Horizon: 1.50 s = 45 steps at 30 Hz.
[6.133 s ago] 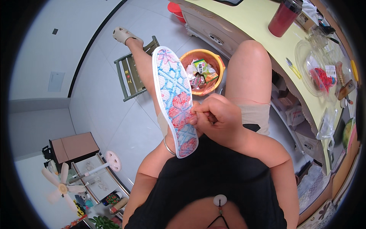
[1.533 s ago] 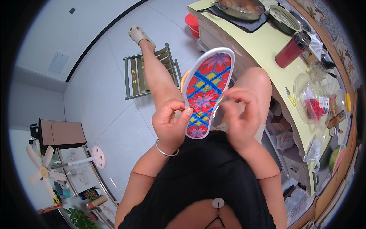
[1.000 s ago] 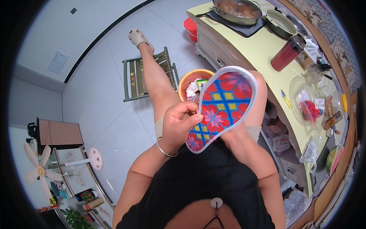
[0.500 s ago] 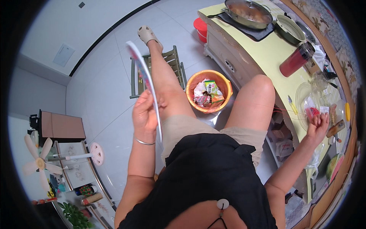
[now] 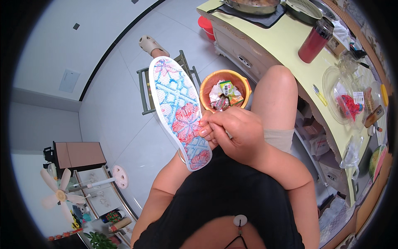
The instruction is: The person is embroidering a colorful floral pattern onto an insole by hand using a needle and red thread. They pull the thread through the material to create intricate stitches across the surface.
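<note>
A shoe insole [image 5: 176,106] with a white border faces up in front of me, its gridded surface stitched in red, blue and pink. My left hand [image 5: 206,132] grips its right edge, with most of the hand hidden behind it. Close against that same edge, my right hand [image 5: 238,128] pinches with thumb and forefinger. A small bit of red shows at its fingertips, too small to make out. A heap of red thread [image 5: 350,106] lies by a clear plastic container [image 5: 331,97] on the table at the right.
Between my knees stands an orange bin [image 5: 248,89] holding wrappers. A folding stool [image 5: 145,91] is under my outstretched leg. The yellow-topped table [image 5: 269,45] carries a red flask [image 5: 316,41], yellow-handled snips [image 5: 319,95], a phone [image 5: 374,116] and a pan [image 5: 257,5].
My right hand has come from the table to the insole's edge. The insole has turned from edge-on to face me. The long red threads stretched across to the right no longer show.
</note>
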Each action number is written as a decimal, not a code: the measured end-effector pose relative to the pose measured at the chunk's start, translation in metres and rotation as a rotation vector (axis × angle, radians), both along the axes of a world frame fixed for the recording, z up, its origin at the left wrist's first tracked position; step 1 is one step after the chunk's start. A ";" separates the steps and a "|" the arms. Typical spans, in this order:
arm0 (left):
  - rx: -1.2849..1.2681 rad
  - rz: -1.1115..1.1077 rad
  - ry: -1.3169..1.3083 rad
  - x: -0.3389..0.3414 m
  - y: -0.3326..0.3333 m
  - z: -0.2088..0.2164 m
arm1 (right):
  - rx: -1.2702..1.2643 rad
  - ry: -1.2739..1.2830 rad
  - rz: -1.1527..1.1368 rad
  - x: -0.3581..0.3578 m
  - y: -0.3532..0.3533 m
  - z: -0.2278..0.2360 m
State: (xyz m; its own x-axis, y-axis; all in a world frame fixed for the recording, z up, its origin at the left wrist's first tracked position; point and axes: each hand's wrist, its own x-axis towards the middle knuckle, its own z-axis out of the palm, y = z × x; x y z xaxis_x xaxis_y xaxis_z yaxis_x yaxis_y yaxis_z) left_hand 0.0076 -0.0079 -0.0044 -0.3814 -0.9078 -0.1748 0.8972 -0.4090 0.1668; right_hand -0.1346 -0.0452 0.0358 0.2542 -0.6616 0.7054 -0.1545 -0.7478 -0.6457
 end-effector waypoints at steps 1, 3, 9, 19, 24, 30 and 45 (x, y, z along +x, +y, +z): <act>-0.027 -0.008 -0.011 0.000 0.000 -0.002 | 0.002 0.004 0.005 0.000 0.001 0.000; -0.050 -0.015 -0.027 0.000 -0.001 -0.003 | 0.008 0.051 0.032 -0.003 0.002 0.003; -0.091 -0.018 -0.064 0.002 -0.001 -0.003 | -0.006 0.060 0.044 -0.004 0.001 0.001; -0.008 0.032 -0.179 -0.003 0.004 0.006 | -0.020 0.016 0.000 -0.002 0.000 -0.004; -0.111 -0.001 -0.146 0.001 0.003 0.011 | 0.038 0.057 0.050 -0.007 -0.001 -0.004; -0.155 0.100 -0.386 0.003 0.001 0.008 | 0.759 -0.242 0.242 -0.015 -0.001 -0.019; -0.143 0.402 -0.874 0.001 0.007 0.016 | -0.011 -0.010 -0.149 -0.036 -0.015 -0.010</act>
State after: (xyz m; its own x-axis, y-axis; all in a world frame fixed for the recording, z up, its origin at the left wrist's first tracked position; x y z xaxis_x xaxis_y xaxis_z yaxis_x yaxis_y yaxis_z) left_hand 0.0082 -0.0014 0.0120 0.1738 -0.9766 -0.1264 0.5016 -0.0227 0.8648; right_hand -0.1709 -0.0605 0.0257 0.1464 -0.6835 0.7151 -0.2580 -0.7243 -0.6394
